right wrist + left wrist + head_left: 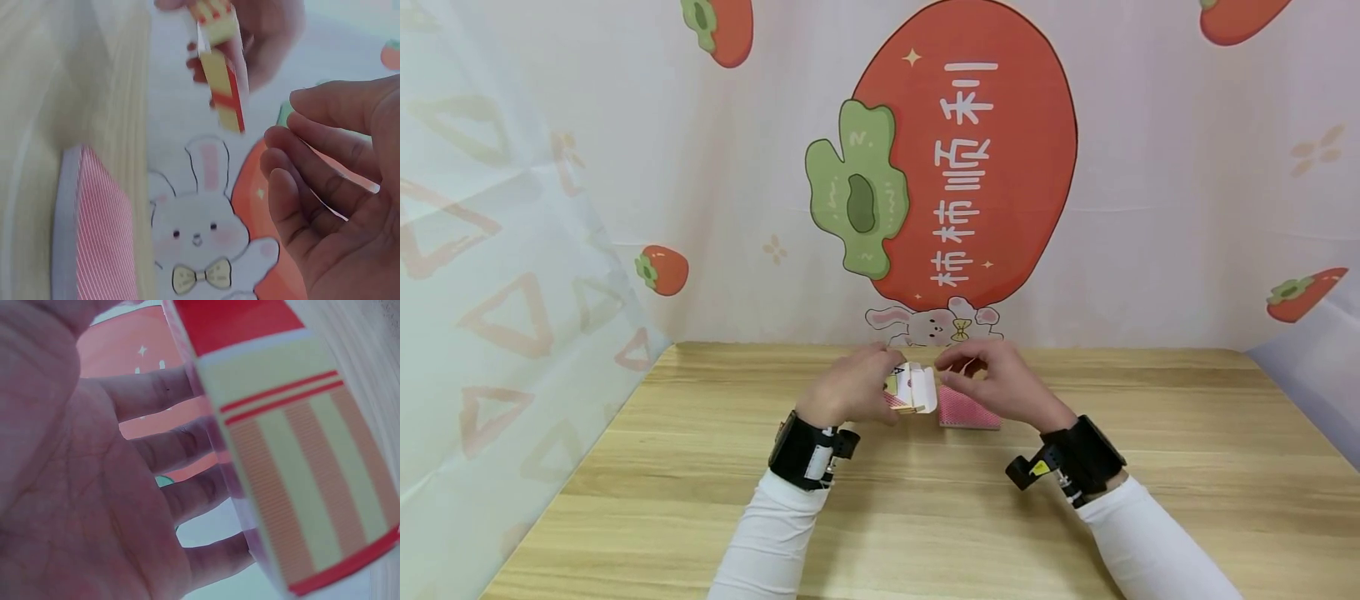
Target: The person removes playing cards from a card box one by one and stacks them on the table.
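Note:
My left hand (pixel 852 385) grips a small card box (pixel 923 385) above the table, its white end flap folded out toward the right. In the left wrist view the side of this card box (pixel 300 462) shows red, cream and tan stripes, and the fingers reach to its far side. A deck of playing cards (pixel 967 410) with a red patterned back lies just right of the box, its edges squared up. My right hand (pixel 1003 382) hovers over the deck, holding nothing. Its fingers (pixel 350 144) are loosely bent, with the thumb apart from them, in the right wrist view.
The wooden table (pixel 887 517) ends at a printed backdrop (pixel 1150 208) with fruit and a rabbit, close behind both hands. Black wrist bands with cameras (pixel 1082 458) sit on both forearms, over white sleeves (pixel 775 533).

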A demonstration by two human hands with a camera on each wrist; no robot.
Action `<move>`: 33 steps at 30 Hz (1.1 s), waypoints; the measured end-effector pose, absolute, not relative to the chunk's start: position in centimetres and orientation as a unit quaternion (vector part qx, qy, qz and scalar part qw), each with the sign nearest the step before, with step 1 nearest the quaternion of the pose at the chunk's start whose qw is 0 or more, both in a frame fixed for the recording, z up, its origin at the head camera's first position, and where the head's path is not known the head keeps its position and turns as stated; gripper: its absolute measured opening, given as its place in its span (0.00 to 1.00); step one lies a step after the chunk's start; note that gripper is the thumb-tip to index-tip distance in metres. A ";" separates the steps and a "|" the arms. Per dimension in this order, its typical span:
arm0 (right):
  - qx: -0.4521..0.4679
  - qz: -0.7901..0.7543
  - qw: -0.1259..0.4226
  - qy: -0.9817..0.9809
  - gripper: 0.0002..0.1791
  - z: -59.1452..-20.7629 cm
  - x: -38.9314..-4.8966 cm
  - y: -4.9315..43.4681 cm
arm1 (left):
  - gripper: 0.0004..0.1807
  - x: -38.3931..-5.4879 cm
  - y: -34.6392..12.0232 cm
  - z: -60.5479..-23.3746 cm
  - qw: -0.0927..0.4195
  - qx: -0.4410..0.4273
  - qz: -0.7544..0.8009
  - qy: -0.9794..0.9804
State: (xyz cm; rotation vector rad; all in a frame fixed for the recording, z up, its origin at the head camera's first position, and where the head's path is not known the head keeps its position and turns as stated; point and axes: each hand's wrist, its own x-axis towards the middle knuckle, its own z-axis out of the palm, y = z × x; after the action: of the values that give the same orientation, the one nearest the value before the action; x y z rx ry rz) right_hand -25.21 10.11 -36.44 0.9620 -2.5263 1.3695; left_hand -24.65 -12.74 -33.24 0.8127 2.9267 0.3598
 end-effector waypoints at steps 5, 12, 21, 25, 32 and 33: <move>0.340 0.450 0.033 -0.825 0.09 -36.5 -24.7 9.2 | 0.36 -24.5 -12.4 -33.3 0.039 0.262 0.109 0.958; 0.318 0.427 0.025 -0.846 0.07 -37.0 -24.6 8.7 | 0.36 -24.4 -12.2 -33.2 0.028 0.271 0.110 0.956; 0.301 0.413 0.026 -0.859 0.05 -37.4 -24.7 8.2 | 0.35 -24.3 -11.7 -33.3 0.022 0.289 0.105 0.951; 0.278 0.417 0.029 -0.865 0.05 -37.5 -24.8 8.1 | 0.34 -24.5 -11.5 -33.4 0.019 0.292 0.106 0.950; 0.234 0.414 0.035 -0.879 0.08 -37.8 -24.8 7.9 | 0.36 -24.4 -11.1 -33.5 0.021 0.293 0.100 0.951; 0.226 0.413 0.034 -0.882 0.09 -37.9 -24.7 7.9 | 0.36 -24.3 -11.1 -33.5 0.021 0.294 0.098 0.951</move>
State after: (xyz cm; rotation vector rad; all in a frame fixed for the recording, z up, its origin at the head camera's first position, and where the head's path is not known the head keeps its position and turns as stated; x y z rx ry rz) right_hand -24.74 7.89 -37.90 0.6959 -2.7118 1.2693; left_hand -24.31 -11.07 -33.49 0.9099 2.9470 0.3024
